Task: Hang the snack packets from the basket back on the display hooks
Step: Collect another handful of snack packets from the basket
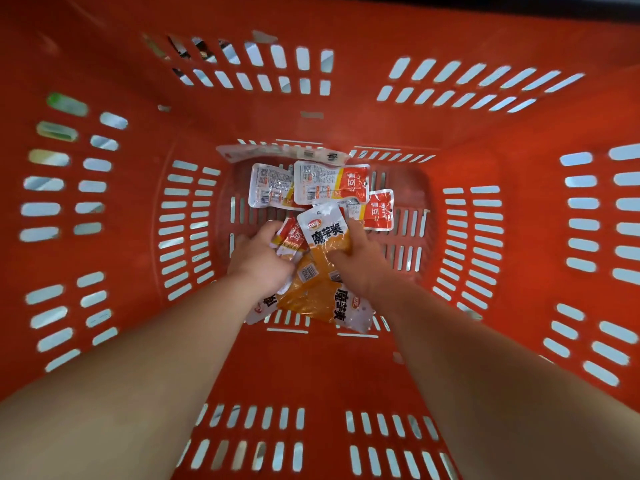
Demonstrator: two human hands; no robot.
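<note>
Snack packets (322, 237) lie on the red basket (346, 368) floor; left hand (259, 258) and right hand (360, 261) each clasp some; judged light, limp, slippery; grip near hang-hole tops.

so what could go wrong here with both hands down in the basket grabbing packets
The left hand bunches a red and white packet, so it may crumple or slip. The right hand grips an orange packet overlapping others, which could drag them along. Loose packets at the far end of the red basket could be missed.
</note>
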